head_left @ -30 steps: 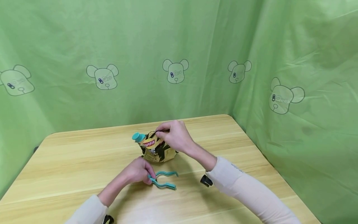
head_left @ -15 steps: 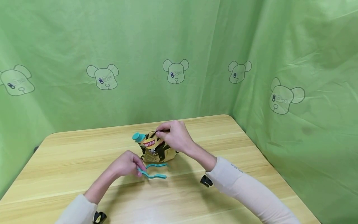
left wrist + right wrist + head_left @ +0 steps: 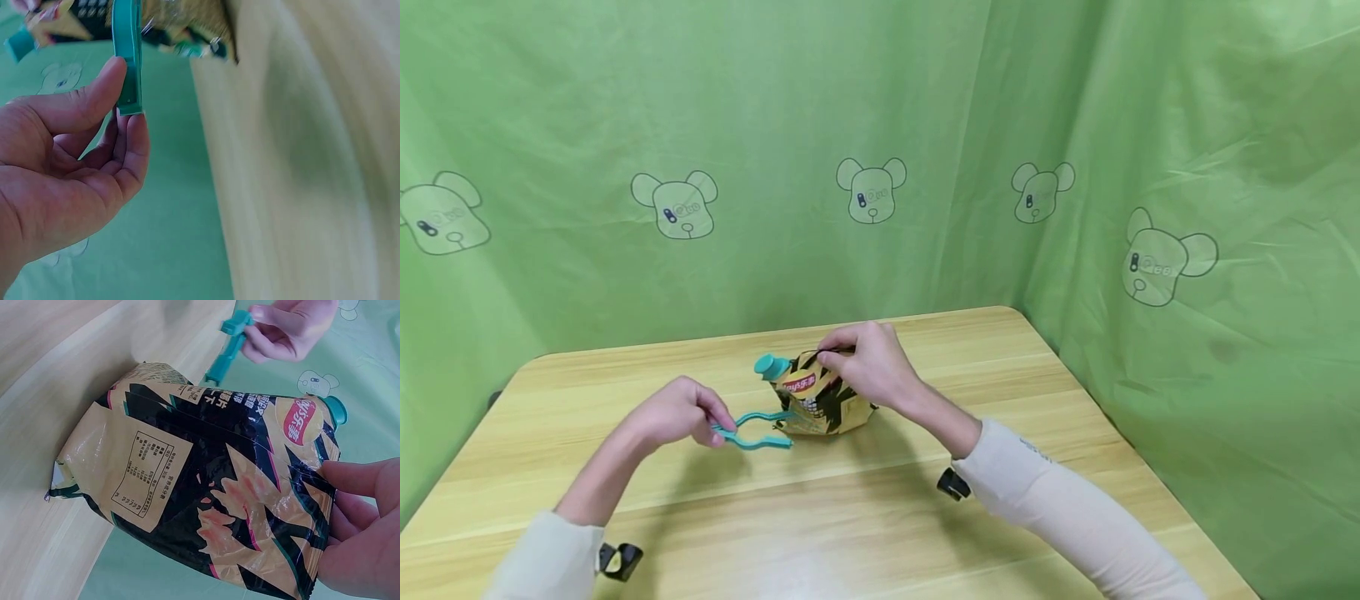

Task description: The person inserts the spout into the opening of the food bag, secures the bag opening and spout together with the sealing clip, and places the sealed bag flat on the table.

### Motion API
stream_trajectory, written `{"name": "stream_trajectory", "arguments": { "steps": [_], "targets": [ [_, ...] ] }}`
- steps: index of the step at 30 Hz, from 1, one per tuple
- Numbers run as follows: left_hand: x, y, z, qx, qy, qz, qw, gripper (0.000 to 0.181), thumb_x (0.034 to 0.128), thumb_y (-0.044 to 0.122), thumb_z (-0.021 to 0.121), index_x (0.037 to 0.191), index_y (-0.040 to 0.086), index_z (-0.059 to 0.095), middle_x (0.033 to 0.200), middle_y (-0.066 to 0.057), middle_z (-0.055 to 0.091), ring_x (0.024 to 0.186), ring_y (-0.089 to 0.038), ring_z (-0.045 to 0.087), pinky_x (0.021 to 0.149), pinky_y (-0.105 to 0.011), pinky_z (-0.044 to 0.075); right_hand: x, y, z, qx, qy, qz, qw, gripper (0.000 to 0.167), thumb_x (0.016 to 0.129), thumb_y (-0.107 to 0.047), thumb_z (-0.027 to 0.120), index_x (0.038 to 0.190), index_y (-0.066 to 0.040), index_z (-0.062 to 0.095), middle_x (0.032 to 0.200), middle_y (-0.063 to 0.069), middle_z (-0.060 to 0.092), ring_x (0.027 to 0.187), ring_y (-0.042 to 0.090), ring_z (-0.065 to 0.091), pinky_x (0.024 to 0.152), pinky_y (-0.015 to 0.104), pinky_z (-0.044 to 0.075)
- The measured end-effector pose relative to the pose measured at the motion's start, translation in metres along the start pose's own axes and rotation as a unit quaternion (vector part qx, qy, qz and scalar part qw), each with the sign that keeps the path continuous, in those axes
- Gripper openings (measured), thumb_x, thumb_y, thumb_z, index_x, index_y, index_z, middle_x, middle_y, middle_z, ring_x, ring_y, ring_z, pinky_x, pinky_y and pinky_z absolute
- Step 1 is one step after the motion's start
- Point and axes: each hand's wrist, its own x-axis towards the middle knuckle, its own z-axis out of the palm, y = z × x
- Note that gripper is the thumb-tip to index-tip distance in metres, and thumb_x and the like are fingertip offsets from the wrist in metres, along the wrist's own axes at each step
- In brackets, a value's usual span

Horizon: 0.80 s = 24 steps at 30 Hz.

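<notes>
Pinched between my left thumb and fingers is a teal bag clip (image 3: 767, 444); its two curved arms are spread apart. The left hand (image 3: 679, 412) is to the left of a black-and-gold Lay's chip bag (image 3: 827, 408), above the table. In the head view the clip's tips reach the bag's lower left side; contact cannot be told. My right hand (image 3: 877, 364) pinches the bag's top edge, seen close in the right wrist view with thumb (image 3: 356, 478) and fingers on it. A round teal cap or spout (image 3: 770, 367) sticks out at the bag's upper left corner.
The light wooden table (image 3: 850, 533) has rounded far corners. Green curtains (image 3: 760, 100) with bear-head prints hang behind it and along its sides. Black wrist devices (image 3: 953, 484) hang under both sleeves.
My left hand has carried the spread clip leftward and away from me, from in front of the bag to its left side. The right hand and the bag have stayed in place.
</notes>
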Motion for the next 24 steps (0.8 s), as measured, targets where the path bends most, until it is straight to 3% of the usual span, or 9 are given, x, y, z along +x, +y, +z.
{"name": "stream_trajectory", "arguments": {
  "steps": [8, 17, 24],
  "targets": [
    [-0.009, 0.002, -0.028, 0.006, 0.010, 0.002, 0.9999, 0.018, 0.0767, -0.002, 0.080, 0.095, 0.000, 0.079, 0.093, -0.004, 0.074, 0.084, -0.019, 0.063, 0.081, -0.033, 0.052, 0.000, 0.000, 0.000, 0.001, -0.002, 0.003, 1.0000, 0.009, 0.090, -0.013, 0.075, 0.096, -0.012, 0.082, 0.097, 0.001, 0.079, 0.084, 0.011, 0.073, 0.077, 0.029, 0.058],
    [-0.016, 0.004, -0.041, 0.009, 0.013, 0.008, 0.9998, 0.019, 0.0795, 0.001, 0.079, 0.098, -0.003, 0.078, 0.096, -0.005, 0.074, 0.087, -0.018, 0.062, 0.082, -0.033, 0.052, 0.000, 0.000, 0.000, 0.001, -0.004, 0.006, 1.0000, 0.010, 0.090, -0.013, 0.075, 0.097, -0.012, 0.082, 0.099, 0.002, 0.079, 0.088, 0.014, 0.074, 0.082, 0.032, 0.058],
    [-0.019, 0.011, -0.047, 0.015, 0.053, 0.007, 0.9984, 0.020, 0.0817, 0.004, 0.081, 0.101, -0.002, 0.078, 0.104, -0.006, 0.073, 0.091, -0.016, 0.062, 0.082, -0.031, 0.052, 0.000, -0.001, -0.001, 0.006, -0.008, 0.008, 0.9999, 0.011, 0.090, -0.012, 0.075, 0.098, -0.012, 0.082, 0.100, 0.003, 0.079, 0.090, 0.015, 0.074, 0.081, 0.031, 0.059]
  ]
}}
